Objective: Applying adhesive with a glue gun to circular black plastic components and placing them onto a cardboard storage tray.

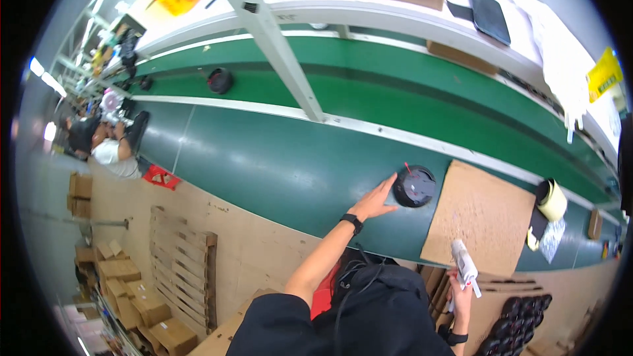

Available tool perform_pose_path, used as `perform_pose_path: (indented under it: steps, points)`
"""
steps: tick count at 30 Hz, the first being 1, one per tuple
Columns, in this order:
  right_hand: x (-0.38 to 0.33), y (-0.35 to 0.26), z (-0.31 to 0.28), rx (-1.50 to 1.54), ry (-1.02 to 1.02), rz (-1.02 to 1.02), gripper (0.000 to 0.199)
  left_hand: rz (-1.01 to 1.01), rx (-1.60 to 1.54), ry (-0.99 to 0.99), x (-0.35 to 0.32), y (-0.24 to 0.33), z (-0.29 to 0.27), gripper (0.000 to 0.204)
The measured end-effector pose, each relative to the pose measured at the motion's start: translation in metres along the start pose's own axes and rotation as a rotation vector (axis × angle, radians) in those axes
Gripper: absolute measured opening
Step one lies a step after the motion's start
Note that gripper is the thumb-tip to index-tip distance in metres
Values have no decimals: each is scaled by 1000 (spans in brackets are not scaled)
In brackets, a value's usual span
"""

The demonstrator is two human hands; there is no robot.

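the open left hand (376,202) lies flat against the left side of the round black disc-shaped device (414,186) on the green worktop (277,165), while the farther right hand (460,290) grips a white tool (464,265).

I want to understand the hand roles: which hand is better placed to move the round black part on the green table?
Left. The left hand already touches the round black part, while the right hand grips a white tool nearer the body.

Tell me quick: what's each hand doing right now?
Left hand: open, flat, fingertips touching the black round part.
Right hand: closed around a white tool.
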State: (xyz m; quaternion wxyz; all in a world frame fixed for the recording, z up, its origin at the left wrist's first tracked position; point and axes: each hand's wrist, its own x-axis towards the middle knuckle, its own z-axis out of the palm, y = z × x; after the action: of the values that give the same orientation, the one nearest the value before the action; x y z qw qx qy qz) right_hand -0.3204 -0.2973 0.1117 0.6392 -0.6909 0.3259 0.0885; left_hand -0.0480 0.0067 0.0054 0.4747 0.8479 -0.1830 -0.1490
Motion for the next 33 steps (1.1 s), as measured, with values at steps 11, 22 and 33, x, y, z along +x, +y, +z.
perform_pose_path:
  steps: [11,22,33]
  points:
    - [27,5,40,119,-11,59,25,-701,481,454,-143,-186,-340,46]
    - [7,-28,122,-34,360,127,27,-554,328,675,34,-297,-547,43]
    - [-13,-57,222,10,502,278,27,-551,548,586,74,-346,-605,47]
